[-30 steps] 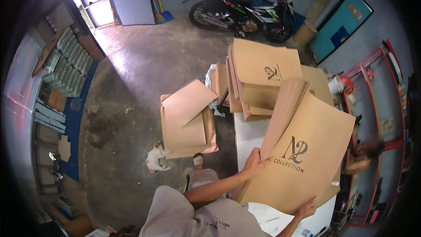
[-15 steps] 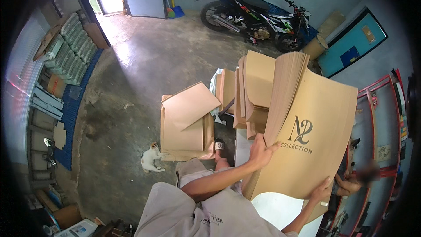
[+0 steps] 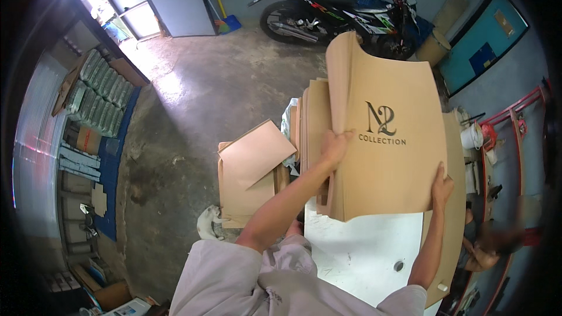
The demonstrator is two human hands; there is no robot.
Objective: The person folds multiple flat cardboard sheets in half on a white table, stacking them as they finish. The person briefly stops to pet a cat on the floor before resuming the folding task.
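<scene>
Brown sheaf: a thick, flexible bundle of tan-brown paper-like pieces [image 3: 398,169], roughly rectangular, with a smooth, matte front face.
Print: a large black monogram sits left of the middle of that face, with a smaller line of black capitals under it; both read upright from the person's side.
Curl: the upper left side rolls over into a rounded fold, the top edge dips beside it, and the lower edge bows gently.
Layers: several edges show along the left side; how many pieces there are cannot be told.
Place: in front of the person, raised over the far part of the white table [image 3: 363,251]; it overlaps the brown stack [image 3: 316,111] behind it in view, and whether the two touch cannot be told.
Left hand: the person's left hand [image 3: 336,147] is closed around the sheaf's left side, about midway down.
Right hand: the right hand [image 3: 442,188] pinches the right edge near the lower corner, thumb up along it.
Floor pile: flat, lighter brown pieces [image 3: 246,193] lie left of the table, the top one askew.
Cat: a pale cat [image 3: 209,223] lies beside that pile.
</scene>
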